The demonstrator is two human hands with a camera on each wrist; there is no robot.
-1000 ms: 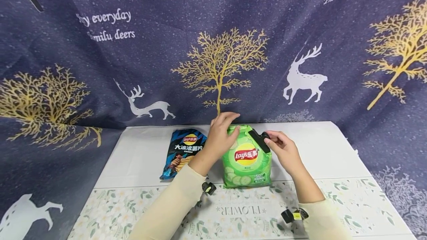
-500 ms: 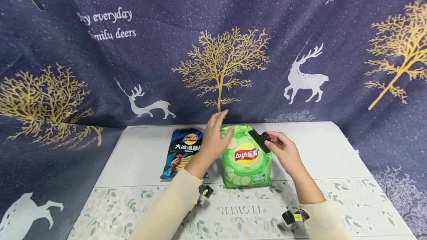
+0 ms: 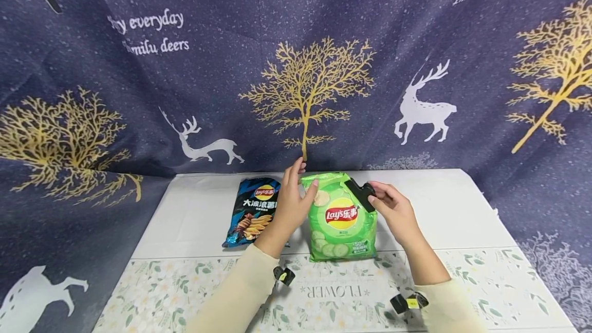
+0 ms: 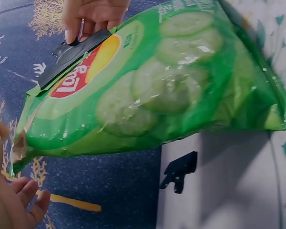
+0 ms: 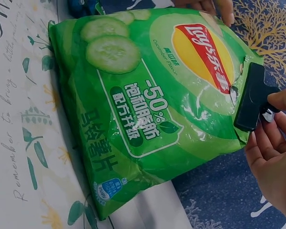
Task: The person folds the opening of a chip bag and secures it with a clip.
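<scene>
A green Lay's potato chip bag [image 3: 344, 238] stands on the table, with a black bag clip [image 3: 358, 197] biting its folded upper right corner. My right hand [image 3: 396, 215] pinches that clip's handles between thumb and fingers, also plain in the right wrist view. On the other side, my left hand [image 3: 289, 204] is beside the bag's upper left corner, thumb right at the edge and fingers loosely extended. From the left wrist view, the left fingers [image 4: 35, 207] show apart from the bag's corner with nothing held. A second black bag clip [image 4: 181, 168] lies on the white surface behind the bag.
A blue-black Lay's chip bag [image 3: 250, 220] lies flat to the left, partly behind my left forearm. The table [image 3: 444, 209] is white at the back, with a floral cover [image 3: 342, 297] in front. A dark blue printed curtain [image 3: 222, 91] hangs behind it.
My left hand has moved left and slightly down, from over the bag's top to its upper left corner. The right hand keeps its pinch on the clip.
</scene>
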